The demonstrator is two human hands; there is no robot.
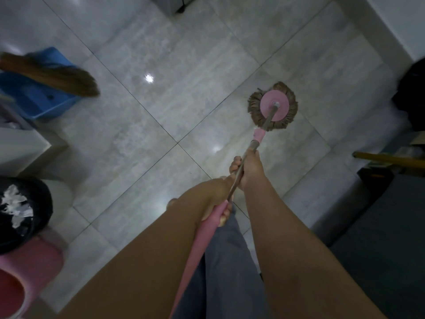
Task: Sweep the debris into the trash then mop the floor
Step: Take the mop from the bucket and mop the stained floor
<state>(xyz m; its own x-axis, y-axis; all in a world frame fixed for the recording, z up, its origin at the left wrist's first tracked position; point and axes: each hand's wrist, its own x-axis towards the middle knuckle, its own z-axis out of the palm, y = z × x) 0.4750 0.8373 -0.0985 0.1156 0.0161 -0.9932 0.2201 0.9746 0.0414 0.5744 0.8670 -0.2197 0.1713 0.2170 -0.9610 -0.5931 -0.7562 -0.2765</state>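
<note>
A round mop head (272, 107) with brown strands and a pink disc rests flat on the grey tiled floor (161, 107), right of centre. Its metal and pink handle (257, 143) runs back toward me. My right hand (249, 168) grips the metal shaft farther along. My left hand (216, 199) holds the pink grip nearer my body. A black trash bin (34, 199) with white paper scraps inside stands at the left edge.
A brown broom (53, 75) lies over a blue dustpan (39, 97) at the upper left. A pink bucket (34, 268) sits at the lower left. At the right are a yellow stick (391, 160), a dark mat (379, 238) and a black object (414, 93).
</note>
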